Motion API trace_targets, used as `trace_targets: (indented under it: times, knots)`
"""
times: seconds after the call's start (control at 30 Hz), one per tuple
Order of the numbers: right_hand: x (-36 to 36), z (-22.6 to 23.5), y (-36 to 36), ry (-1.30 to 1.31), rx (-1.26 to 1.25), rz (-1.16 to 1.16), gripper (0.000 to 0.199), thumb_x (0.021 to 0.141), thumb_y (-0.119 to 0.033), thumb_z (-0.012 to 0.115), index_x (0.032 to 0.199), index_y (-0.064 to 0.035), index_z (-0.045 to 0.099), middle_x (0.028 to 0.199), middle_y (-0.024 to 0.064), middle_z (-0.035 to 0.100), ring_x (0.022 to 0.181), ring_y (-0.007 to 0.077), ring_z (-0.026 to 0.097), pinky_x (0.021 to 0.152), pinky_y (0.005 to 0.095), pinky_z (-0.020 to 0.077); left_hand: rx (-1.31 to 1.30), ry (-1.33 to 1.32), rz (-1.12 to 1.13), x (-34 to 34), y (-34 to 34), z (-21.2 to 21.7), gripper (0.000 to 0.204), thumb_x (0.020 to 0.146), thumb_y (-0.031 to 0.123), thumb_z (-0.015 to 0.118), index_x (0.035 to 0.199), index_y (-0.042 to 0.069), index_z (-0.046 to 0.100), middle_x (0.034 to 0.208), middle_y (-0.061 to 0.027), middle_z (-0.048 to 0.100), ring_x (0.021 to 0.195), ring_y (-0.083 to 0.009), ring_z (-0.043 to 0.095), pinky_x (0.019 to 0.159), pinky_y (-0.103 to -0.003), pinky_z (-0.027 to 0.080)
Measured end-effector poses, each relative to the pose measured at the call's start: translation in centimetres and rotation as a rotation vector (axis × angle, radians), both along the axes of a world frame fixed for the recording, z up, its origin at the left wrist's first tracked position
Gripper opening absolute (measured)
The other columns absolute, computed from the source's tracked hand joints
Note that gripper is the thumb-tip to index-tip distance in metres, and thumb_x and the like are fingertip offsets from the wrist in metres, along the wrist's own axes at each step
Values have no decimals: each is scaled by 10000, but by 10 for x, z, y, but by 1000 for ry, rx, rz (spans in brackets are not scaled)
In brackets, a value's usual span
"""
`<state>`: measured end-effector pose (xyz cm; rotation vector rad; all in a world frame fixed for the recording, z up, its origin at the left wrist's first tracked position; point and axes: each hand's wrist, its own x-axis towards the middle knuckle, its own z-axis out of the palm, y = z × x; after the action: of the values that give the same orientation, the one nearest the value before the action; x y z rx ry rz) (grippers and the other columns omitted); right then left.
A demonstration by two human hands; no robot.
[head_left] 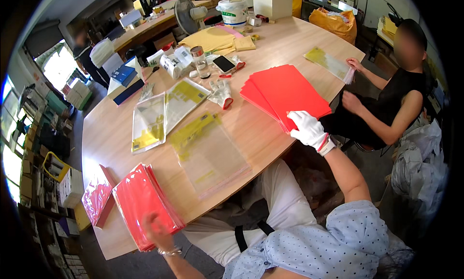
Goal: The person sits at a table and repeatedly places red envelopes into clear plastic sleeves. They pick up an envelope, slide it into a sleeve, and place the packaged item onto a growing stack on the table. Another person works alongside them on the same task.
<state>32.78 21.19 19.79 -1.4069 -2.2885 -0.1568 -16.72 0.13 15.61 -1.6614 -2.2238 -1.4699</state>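
Observation:
My left hand [157,231], bare and smeared by motion, is over the near edge of a stack of red sheets in clear plastic sleeves [142,197]. Whether it grips a sleeve cannot be made out. My right hand [309,129], in a white glove, has its fingers closed at the near corner of a fanned stack of red paper sheets [287,93]. Between my hands lie clear plastic sleeves with yellow print [210,153], flat on the table. Another pack of red sheets in shiny plastic [98,194] rests at the table's left edge.
Two more filled clear packs [166,110], a white glove [222,94], a phone [224,64] and a glass jar [200,61] are mid-table. A fan [186,15] and a white bucket [233,12] stand behind. At the right, a seated person [401,95] handles clear sleeves [328,62].

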Motion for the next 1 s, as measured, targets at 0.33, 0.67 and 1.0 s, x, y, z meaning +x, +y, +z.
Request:
trace_targets:
  times: [0.33, 0.67, 1.0]
  knots:
    - [6, 30, -60, -50, -24, 83, 96, 737, -143, 629, 791, -91, 569, 815, 64, 617, 760, 244, 608, 626, 367, 481, -752, 620, -420, 96, 131, -63, 637, 731, 158, 645, 1297, 46, 377, 1256, -165, 456, 1033, -336, 522, 841, -417, 458]
    - [47, -56, -96, 2115, -694, 107, 141, 888, -220, 501, 943, -94, 472, 757, 31, 504, 568, 132, 491, 490, 287, 444, -361, 663, -355, 77, 166, -89, 72, 765, 136, 535, 779, 86, 586, 847, -86, 578, 802, -275, 581, 666, -380, 491]
    - [-4, -42, -167, 1708, -1281, 209, 328, 814, -60, 439, 1128, 20, 483, 850, 51, 596, 591, 97, 545, 466, 207, 421, -347, 485, -389, 64, 169, -93, 122, 820, 168, 495, 833, 113, 603, 872, -78, 603, 816, -274, 581, 699, -391, 487]
